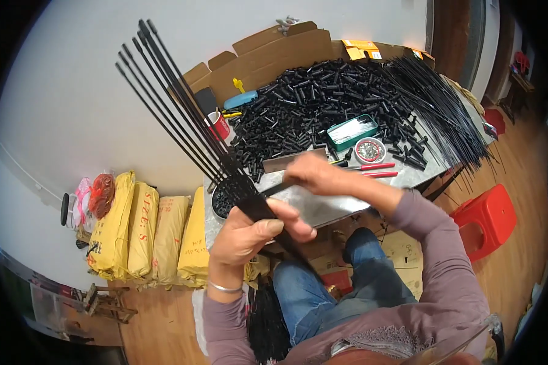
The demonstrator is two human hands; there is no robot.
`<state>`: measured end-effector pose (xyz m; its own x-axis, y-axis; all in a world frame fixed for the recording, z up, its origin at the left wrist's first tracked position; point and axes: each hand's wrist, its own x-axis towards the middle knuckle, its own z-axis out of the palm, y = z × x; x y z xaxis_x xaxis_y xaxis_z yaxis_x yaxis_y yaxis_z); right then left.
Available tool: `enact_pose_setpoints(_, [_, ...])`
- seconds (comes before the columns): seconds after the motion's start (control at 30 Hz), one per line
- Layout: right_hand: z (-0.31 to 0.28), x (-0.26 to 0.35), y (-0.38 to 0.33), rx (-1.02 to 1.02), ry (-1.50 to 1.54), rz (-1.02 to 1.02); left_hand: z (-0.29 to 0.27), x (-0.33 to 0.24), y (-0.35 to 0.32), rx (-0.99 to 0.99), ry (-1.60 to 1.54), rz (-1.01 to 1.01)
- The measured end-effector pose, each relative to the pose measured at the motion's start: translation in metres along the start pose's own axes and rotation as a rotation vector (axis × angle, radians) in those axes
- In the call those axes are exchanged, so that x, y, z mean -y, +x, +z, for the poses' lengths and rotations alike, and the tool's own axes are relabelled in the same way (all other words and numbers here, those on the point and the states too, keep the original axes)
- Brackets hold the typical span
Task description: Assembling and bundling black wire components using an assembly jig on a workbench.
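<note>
My left hand (249,234) is wrapped round a bundle of thin black rods (254,205). The rods fan out toward the upper left, and their far ends are capped with thicker black tips. My right hand (313,174), slightly blurred, is closed above the table, just right of the bundle. A short dark strip (276,188) runs from its fingers to the bundle; its exact kind cannot be made out. Beneath the rods, at the table's left corner, stands a round container (215,210) of small black parts, partly covered by the bundle.
A big heap of black tubular parts (310,91) covers the table (341,204). On it are a green box (337,141), a round tub (370,159), red-handled tools (377,166), a red cup (218,125) and more rods (444,115). Yellow sacks (141,231) stand left, a red stool (490,216) right.
</note>
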<state>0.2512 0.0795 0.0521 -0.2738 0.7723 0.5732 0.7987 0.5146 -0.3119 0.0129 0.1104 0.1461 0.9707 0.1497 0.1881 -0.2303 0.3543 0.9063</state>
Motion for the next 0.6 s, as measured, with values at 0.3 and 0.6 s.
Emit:
enact_pose_setpoints(0.3, [-0.038, -0.060, 0.017, 0.049, 0.059, 0.594, -0.095, 0.119, 0.043, -0.262, -0.236, -0.059])
enact_pose_setpoints(0.6, [0.022, 0.073, -0.069, 0.340, 0.774, 0.934, -0.091, 0.104, 0.057, -0.194, -0.328, -0.172])
